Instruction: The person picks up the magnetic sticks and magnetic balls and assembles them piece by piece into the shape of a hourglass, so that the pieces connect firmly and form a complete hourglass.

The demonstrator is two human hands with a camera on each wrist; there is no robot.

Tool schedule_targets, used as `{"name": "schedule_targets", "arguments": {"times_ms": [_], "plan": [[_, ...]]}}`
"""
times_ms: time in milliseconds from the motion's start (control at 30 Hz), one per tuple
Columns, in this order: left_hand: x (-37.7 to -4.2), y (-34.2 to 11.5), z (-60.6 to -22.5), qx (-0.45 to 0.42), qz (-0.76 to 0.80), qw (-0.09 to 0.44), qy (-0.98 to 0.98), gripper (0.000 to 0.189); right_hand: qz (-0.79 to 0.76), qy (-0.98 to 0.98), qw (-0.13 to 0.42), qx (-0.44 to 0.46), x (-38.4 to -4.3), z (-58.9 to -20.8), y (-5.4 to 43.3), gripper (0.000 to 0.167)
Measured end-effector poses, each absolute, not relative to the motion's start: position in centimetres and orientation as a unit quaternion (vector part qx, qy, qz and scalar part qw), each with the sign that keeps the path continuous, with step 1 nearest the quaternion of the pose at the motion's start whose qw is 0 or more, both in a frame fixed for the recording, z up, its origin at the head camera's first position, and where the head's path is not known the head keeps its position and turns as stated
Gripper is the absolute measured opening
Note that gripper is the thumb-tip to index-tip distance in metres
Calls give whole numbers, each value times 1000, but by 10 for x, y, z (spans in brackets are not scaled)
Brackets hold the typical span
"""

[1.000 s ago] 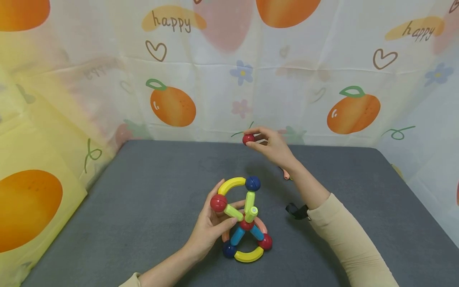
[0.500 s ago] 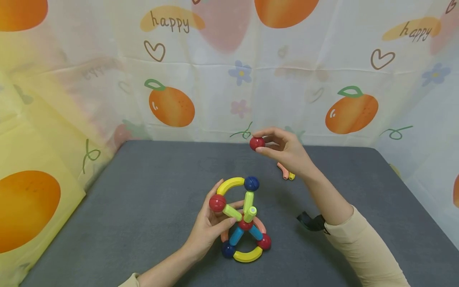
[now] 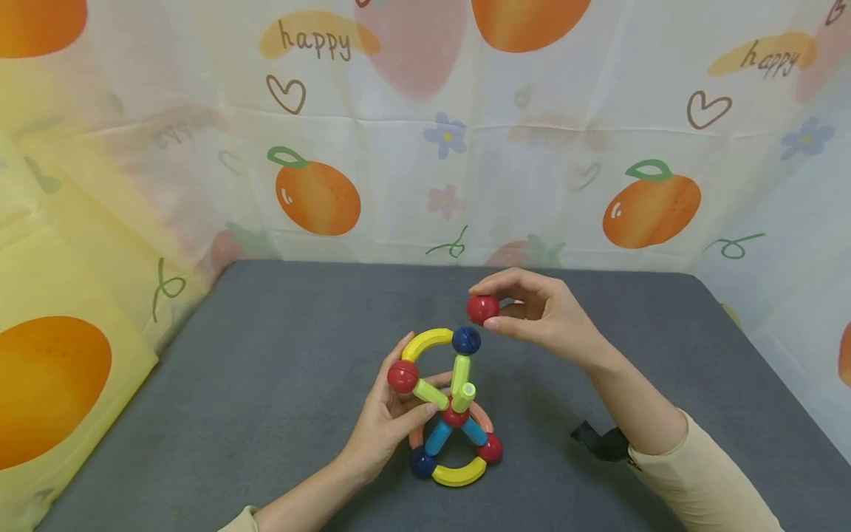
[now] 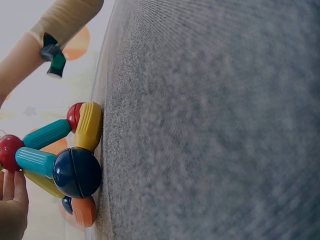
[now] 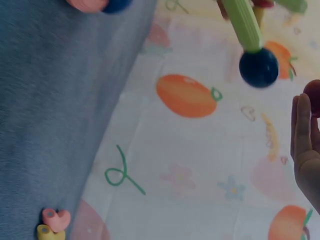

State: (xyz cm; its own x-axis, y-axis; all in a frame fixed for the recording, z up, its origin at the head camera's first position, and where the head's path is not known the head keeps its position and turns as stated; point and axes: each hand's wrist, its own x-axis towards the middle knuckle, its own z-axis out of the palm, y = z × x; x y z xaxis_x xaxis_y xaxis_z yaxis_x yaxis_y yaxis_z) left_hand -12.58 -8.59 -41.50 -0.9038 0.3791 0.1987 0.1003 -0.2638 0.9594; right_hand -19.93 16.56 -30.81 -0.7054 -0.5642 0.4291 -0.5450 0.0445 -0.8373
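Observation:
My left hand (image 3: 382, 414) holds a standing frame of magnetic sticks and balls, its thumb near the central red ball (image 3: 455, 415). Blue sticks (image 4: 36, 161) run down to a base of balls and curved sticks on the table. Green sticks (image 3: 462, 375) reach upward, one with a bare end, the others to a red ball (image 3: 402, 377) and a dark blue ball (image 3: 467, 340) joined by a yellow curved stick (image 3: 425, 341). My right hand (image 3: 541, 314) pinches a loose red ball (image 3: 482, 309) between thumb and fingers, just above and right of the dark blue ball, apparently apart from it.
The grey table (image 3: 299, 325) lies beneath everything. Loose pink (image 5: 56, 220) and yellow (image 5: 49, 233) curved sticks lie on it, seen in the right wrist view and hidden from the head view. A fruit-printed cloth (image 3: 532, 170) hangs behind. A black strap (image 3: 601, 442) is at the right wrist.
My right hand first moved right with the loose red ball, then came down and nearer, close to the upper dark blue ball. My left hand and the stick frame stayed put.

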Motion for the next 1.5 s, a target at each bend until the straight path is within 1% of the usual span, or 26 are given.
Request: {"name": "schedule_targets", "arguments": {"times_ms": [167, 333, 567, 700, 1000, 1133, 1300, 1500], "plan": [[-126, -85, -416, 201, 771, 92, 598, 85, -560, 723, 22, -404, -182, -319, 170, 36], [-126, -85, -416, 200, 768, 95, 600, 85, -548, 724, 19, -419, -168, -326, 172, 38], [-127, -85, -417, 195, 770, 95, 601, 87, -549, 705, 38, -446, -162, -337, 167, 36], [-127, -85, -417, 198, 773, 94, 595, 86, -546, 708, 44, -445, -160, -342, 167, 37], [-125, -85, -416, 188, 768, 92, 606, 89, -528, 732, 55, -428, -155, -354, 166, 51], [-125, -85, -416, 189, 767, 91, 607, 88, -517, 748, 53, -413, -151, -360, 163, 46], [-126, -85, -417, 199, 768, 82, 603, 87, -507, 755, 26, -415, -147, -365, 156, 35], [-127, -83, -420, 220, 775, 74, 587, 92, -504, 763, 6, -405, -145, -367, 151, 28]]}}
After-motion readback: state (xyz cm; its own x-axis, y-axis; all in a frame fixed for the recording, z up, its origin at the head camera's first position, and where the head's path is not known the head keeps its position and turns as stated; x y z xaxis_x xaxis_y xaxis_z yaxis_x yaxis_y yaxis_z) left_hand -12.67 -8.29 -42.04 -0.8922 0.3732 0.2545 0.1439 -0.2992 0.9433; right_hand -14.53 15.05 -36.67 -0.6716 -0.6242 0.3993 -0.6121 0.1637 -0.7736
